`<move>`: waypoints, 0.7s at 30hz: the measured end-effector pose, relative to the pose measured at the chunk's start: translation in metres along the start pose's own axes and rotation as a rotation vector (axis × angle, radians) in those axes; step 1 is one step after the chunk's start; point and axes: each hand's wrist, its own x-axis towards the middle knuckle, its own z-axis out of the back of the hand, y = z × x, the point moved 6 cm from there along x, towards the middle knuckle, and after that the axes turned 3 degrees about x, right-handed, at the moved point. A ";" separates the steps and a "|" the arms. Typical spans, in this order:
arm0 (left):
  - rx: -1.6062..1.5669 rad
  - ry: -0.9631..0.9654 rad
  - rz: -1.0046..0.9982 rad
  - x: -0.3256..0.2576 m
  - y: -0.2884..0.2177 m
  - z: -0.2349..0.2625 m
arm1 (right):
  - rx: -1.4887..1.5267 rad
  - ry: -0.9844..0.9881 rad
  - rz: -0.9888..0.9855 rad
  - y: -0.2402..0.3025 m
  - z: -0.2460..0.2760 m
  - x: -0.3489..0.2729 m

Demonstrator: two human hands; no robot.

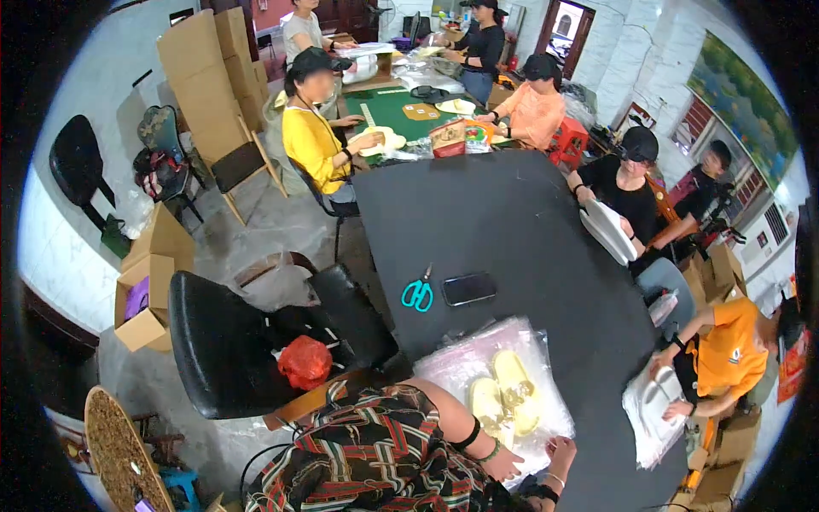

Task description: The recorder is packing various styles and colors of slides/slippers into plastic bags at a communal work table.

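A pair of pale yellow slippers lies on a stack of clear plastic bags at the near edge of the black table. My left hand, below the slippers, lies on the near end of the plastic with its fingers stretched out. Close to its right, my right hand has its fingers curled at the edge of a plastic bag. Beyond the stack are turquoise-handled scissors and a dark phone.
A black table reaches far ahead. On its right, a person in orange handles white slippers in plastic; another in black holds a white item. More people work around a green table. A black chair stands left.
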 end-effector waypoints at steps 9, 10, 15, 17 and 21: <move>-0.067 0.300 -0.101 -0.026 -0.015 -0.023 | -0.063 0.049 0.021 0.008 -0.005 -0.004; -0.072 0.250 -0.105 -0.029 -0.015 -0.021 | -0.053 0.034 0.008 0.004 0.000 -0.003; -0.111 0.004 -0.097 -0.032 -0.024 -0.047 | -0.456 -0.149 0.319 0.024 -0.005 -0.012; 0.051 -0.109 -0.099 -0.040 -0.026 -0.071 | -0.553 -0.188 0.431 0.023 0.000 -0.010; -0.332 -0.038 -0.403 0.026 -0.021 -0.082 | -0.653 -0.435 0.304 0.041 0.077 -0.047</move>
